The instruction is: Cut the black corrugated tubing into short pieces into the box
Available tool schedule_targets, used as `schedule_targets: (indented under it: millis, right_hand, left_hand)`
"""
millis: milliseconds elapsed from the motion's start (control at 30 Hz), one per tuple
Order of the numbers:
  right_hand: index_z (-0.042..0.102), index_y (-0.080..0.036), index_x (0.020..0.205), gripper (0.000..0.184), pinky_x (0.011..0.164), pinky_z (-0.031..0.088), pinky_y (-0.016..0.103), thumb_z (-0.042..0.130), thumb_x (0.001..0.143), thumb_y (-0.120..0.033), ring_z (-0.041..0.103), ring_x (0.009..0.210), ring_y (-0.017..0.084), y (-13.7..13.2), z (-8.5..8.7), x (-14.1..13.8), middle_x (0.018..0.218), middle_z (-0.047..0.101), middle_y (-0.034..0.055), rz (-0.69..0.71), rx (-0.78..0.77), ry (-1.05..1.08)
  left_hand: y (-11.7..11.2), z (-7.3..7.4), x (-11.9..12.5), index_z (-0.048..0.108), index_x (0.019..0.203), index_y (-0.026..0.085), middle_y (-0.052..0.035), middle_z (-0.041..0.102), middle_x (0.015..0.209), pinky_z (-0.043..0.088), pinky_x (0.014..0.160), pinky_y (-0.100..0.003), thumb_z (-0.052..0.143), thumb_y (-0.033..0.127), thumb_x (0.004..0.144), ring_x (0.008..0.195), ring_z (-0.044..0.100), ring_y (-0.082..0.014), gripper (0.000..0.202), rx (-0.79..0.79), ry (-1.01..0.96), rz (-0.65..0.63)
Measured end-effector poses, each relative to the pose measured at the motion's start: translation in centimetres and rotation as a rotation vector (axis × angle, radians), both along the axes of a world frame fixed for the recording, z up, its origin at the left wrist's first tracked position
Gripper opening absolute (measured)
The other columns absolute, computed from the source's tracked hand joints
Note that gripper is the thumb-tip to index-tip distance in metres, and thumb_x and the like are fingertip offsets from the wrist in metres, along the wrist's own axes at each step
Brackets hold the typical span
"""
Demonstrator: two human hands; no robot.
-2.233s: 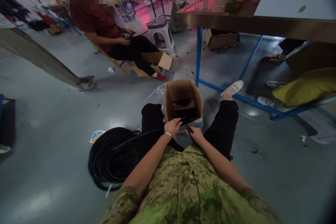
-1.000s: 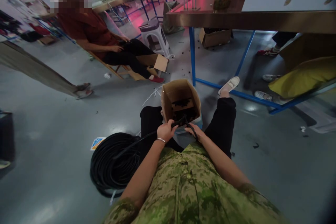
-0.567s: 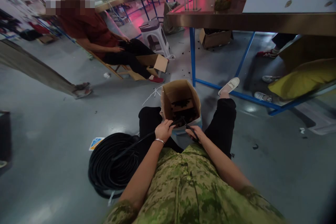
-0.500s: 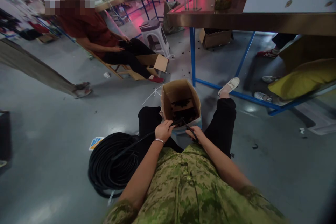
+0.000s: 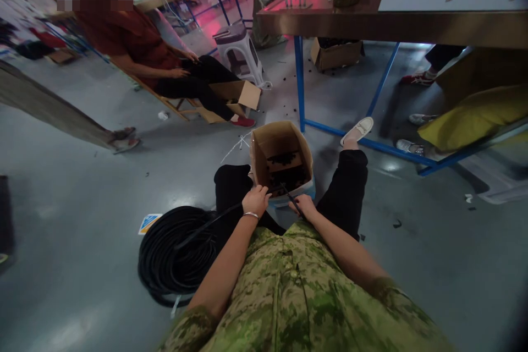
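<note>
My left hand (image 5: 256,202), wearing a bracelet, is closed on a long black strip (image 5: 208,224) above the near edge of an open cardboard box (image 5: 258,149). The strip runs back to a large black coil (image 5: 163,253) on the floor at my left. My right hand (image 5: 303,206) grips dark, slender scissors (image 5: 289,194), their tips pointing toward the strip's end by my left hand. Small dark pieces (image 5: 284,162) lie inside the box, which stands between my knees. Whether the blades touch the strip is too small to tell.
A seated person in red (image 5: 136,38) is at the far left, near another open carton (image 5: 248,94). A blue-legged table (image 5: 363,27) stands at front right, with a plastic stool (image 5: 239,47) left of it. Another person's feet (image 5: 410,147) show beneath the table.
The view has shifted slightly, so the surroundings sit a little higher and further left. Both hands keep their grips over the box with little visible movement.
</note>
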State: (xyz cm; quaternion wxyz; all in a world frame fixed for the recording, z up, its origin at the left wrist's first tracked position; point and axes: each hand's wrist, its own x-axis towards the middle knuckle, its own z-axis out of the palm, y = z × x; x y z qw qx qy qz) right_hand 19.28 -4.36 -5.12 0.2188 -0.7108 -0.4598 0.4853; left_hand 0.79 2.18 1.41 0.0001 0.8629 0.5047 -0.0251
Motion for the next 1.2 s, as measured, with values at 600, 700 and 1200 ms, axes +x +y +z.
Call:
schedule_targets:
  millis: [600,700,1200]
  right_hand:
    - [0.059,-0.015,0.069,0.031,0.039,0.039,0.020,0.069,0.069,-0.044,0.051,0.039,0.010,-0.5,0.6,0.1,0.050,0.057,-0.0022,-0.329,0.041,0.752]
    - [0.059,-0.014,0.075,0.031,0.044,0.043,0.021,0.073,0.065,-0.041,0.053,0.045,0.010,-0.7,1.1,0.2,0.057,0.059,-0.0013,-0.328,0.059,0.913]
    - [0.061,-0.012,0.095,0.043,0.060,0.044,0.027,0.065,0.070,-0.048,0.054,0.060,0.014,-2.7,4.3,0.9,0.071,0.057,0.0018,0.126,0.147,1.387]
  left_hand:
    - [-0.1,0.0,0.4,0.060,0.108,0.022,-0.0067,0.062,0.103,0.039,0.066,-0.028,0.040,0.047,0.092,0.077,0.060,-0.0180,0.035,0.002,-0.069,0.171]
    - [-0.3,0.2,0.6,0.058,0.111,0.022,-0.0071,0.063,0.104,0.040,0.065,-0.027,0.040,0.046,0.093,0.077,0.062,-0.0178,0.035,-0.013,-0.092,0.214]
    - [-0.5,2.8,2.3,0.067,0.112,0.030,0.0004,0.069,0.101,0.047,0.076,-0.025,0.051,0.027,0.084,0.089,0.063,-0.0160,0.031,-0.502,-0.566,0.104]
